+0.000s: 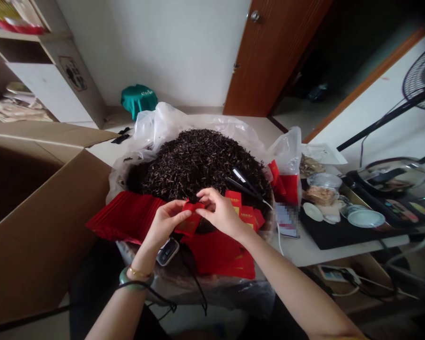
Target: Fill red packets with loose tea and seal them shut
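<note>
Left hand (167, 218) and right hand (219, 211) pinch a red packet (188, 226), apparently unfinished; the far dark heap (201, 160) suggests much remains.

Ahead of the left hand (168, 217) and right hand (217, 208), air above the pile (198, 158) is open. The box (56, 212) walls off the left, packets (127, 215) crowd the left wrist, and the black tool (248, 183) lies just beyond the right hand.

teal cover (136, 101) seemingly lettered "cu", red packets (247, 215) with illegible print
</note>
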The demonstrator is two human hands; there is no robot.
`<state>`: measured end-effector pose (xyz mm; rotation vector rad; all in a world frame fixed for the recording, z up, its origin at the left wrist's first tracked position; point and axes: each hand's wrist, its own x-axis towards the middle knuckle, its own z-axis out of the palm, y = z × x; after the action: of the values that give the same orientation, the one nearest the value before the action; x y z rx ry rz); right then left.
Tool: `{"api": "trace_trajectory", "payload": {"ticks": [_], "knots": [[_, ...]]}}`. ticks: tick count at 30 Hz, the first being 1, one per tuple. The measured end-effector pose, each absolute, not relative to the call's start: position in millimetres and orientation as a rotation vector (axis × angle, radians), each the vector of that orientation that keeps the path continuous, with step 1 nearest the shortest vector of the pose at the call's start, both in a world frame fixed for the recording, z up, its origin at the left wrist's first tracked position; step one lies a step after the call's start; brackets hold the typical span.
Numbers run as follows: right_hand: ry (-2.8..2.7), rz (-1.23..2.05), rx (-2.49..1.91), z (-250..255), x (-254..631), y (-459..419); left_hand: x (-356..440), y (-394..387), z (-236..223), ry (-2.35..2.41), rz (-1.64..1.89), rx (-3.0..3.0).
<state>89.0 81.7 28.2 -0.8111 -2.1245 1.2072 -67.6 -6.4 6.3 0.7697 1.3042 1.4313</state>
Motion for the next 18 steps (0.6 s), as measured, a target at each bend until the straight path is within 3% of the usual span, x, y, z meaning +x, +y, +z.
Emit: {"api": "trace_trajectory", "payload": {"ticks": [8,18], "knots": [[-1.991,1.479,-0.987,35,91,82,-49,2,9,1.117,1.625,0.488],[-1.974,1.375,-1.02,41,92,83,-50,2,5,1.262,1.532,0.524]]}}
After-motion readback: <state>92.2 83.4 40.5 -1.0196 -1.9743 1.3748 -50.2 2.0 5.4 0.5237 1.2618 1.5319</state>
